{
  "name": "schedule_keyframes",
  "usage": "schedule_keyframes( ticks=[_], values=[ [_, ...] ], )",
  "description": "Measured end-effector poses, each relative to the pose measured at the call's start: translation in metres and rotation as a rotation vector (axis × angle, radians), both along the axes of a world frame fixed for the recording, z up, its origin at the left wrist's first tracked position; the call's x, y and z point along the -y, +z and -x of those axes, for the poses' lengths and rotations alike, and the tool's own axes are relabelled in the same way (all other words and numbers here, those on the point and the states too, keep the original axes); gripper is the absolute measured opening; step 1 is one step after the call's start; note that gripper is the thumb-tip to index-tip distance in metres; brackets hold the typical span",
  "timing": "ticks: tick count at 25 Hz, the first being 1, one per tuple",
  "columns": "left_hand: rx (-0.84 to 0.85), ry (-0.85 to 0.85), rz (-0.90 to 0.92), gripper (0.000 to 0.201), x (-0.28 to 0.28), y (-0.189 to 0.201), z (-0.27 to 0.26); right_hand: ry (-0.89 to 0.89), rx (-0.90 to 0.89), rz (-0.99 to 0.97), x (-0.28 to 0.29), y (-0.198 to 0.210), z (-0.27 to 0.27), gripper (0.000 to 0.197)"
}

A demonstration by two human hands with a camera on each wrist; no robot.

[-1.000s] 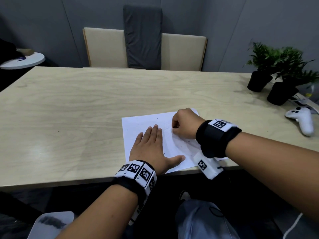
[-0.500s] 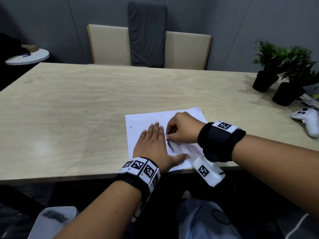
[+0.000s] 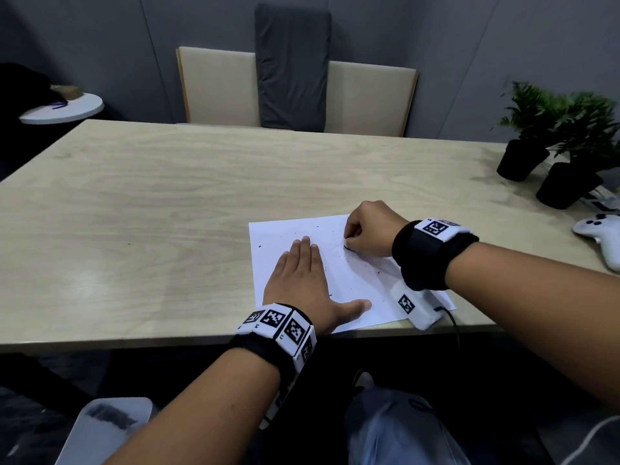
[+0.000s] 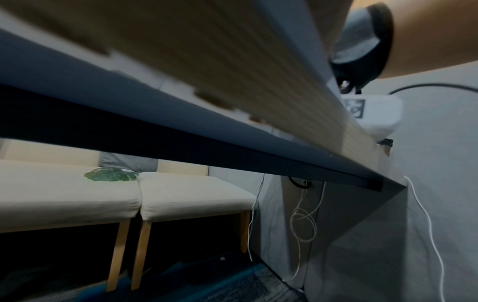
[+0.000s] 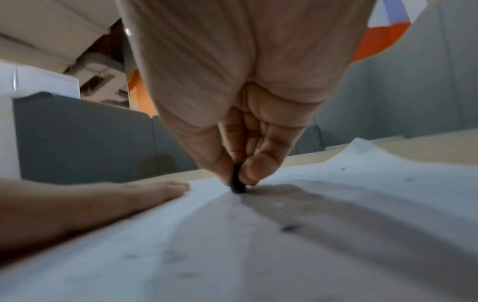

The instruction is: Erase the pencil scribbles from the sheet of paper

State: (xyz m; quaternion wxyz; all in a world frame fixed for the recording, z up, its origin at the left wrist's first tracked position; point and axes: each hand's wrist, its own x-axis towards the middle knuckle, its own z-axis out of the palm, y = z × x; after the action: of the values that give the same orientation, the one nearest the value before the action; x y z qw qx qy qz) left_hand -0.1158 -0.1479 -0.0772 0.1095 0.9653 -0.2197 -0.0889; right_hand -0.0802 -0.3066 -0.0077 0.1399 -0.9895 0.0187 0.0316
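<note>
A white sheet of paper (image 3: pixel 355 283) lies near the front edge of the wooden table (image 3: pixel 167 203), dotted with dark eraser crumbs. Faint pencil marks show near its far middle. My left hand (image 3: pixel 300 276) lies flat on the sheet's left half with straight fingers, pressing it down. My right hand (image 3: pixel 350 241) is curled at the sheet's far right and pinches a small dark eraser (image 3: pixel 347 247). In the right wrist view, thumb and finger pinch the eraser (image 5: pixel 237 180) with its tip on the paper (image 5: pixel 258 245); my left hand (image 5: pixel 116 196) lies to the left. The left wrist view shows only the table's underside.
Two potted plants (image 3: pixel 523 156) (image 3: pixel 567 186) and a white game controller (image 3: pixel 600 236) stand at the table's right end. A beige bench with a grey cushion (image 3: pixel 292 68) sits behind the table. A round white side table (image 3: pixel 63 109) is at far left. A black cable (image 3: pixel 451 320) hangs off the front edge.
My right hand slid the eraser away from me and to the right, back towards the sheet's far edge after a stroke nearer my left hand. The left hand stayed flat.
</note>
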Motion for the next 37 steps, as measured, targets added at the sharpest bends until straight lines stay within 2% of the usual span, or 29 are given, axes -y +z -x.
schedule_keyframes(
  ticks=[4,9,13,17,22,26,30,34,37],
  values=[
    [0.013,-0.001,0.008,0.13,0.0,-0.001,-0.001,0.191,-0.066,-0.035,-0.019,-0.003,0.014,0.012],
    [-0.003,0.001,-0.001,0.128,0.0,0.001,0.0,0.017,0.006,-0.024,-0.002,-0.001,-0.007,0.012],
    [0.02,-0.004,0.01,0.129,0.0,-0.001,-0.001,0.17,-0.059,-0.072,-0.022,-0.004,0.005,0.012],
    [-0.003,-0.001,-0.002,0.128,0.0,0.0,0.0,0.001,0.008,-0.035,-0.006,-0.002,-0.015,0.012],
    [0.03,0.001,0.019,0.13,0.0,-0.001,-0.001,0.148,-0.05,-0.071,-0.027,-0.005,-0.007,0.011],
    [-0.015,-0.007,0.009,0.128,-0.001,0.002,0.001,-0.016,0.011,-0.015,-0.007,0.0,-0.024,0.013],
    [0.011,-0.007,0.009,0.128,-0.001,0.0,-0.001,0.115,-0.057,-0.067,-0.022,-0.004,-0.012,0.012],
    [-0.008,-0.008,0.005,0.129,0.0,0.0,-0.001,-0.032,0.011,-0.043,-0.006,-0.002,-0.028,0.011],
    [0.01,-0.005,0.013,0.129,-0.001,-0.001,-0.001,0.048,-0.012,-0.05,-0.019,-0.006,-0.025,0.011]
  ],
)
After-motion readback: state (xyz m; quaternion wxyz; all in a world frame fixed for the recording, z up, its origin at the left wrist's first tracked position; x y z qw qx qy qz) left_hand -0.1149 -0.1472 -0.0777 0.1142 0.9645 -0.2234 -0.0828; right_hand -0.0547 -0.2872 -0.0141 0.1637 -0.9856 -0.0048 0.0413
